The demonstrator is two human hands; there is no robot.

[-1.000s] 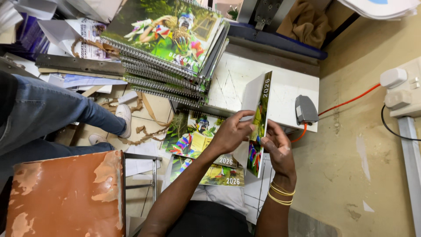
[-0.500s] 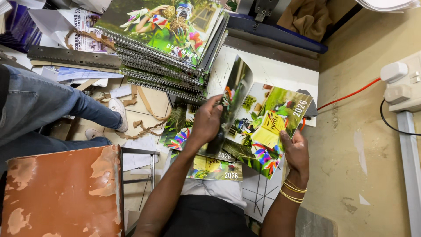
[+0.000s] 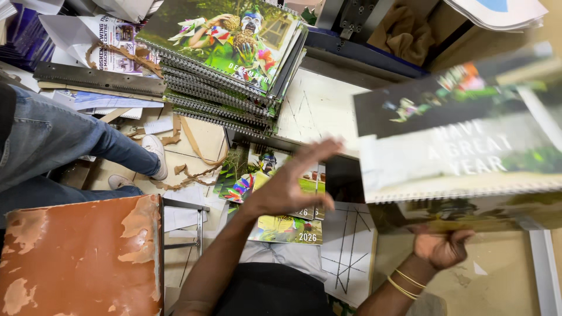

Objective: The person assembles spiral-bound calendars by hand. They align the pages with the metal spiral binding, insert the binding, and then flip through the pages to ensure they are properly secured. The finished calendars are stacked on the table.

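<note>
My right hand [image 3: 439, 247] grips the lower edge of a spiral-bound calendar [image 3: 462, 146], which is lifted close to the camera and blurred, its back cover facing me. My left hand [image 3: 293, 184] hovers open with fingers spread, just left of the lifted calendar and above a small pile of colourful calendars [image 3: 275, 202] lying on my lap. A taller stack of spiral-bound calendars [image 3: 234, 52] with a green costumed figure on top rests on the white work surface [image 3: 316, 108] ahead.
Another person's legs in blue jeans [image 3: 58, 146] and a white shoe [image 3: 155, 153] are at the left. A worn orange stool top [image 3: 82, 257] sits at the lower left. Paper scraps litter the floor [image 3: 187, 169]. A blue machine edge [image 3: 363, 52] lies beyond the table.
The calendar was swung up and to the right by my right hand, toward the camera. My left hand let go of it and now hangs open over the lap pile.
</note>
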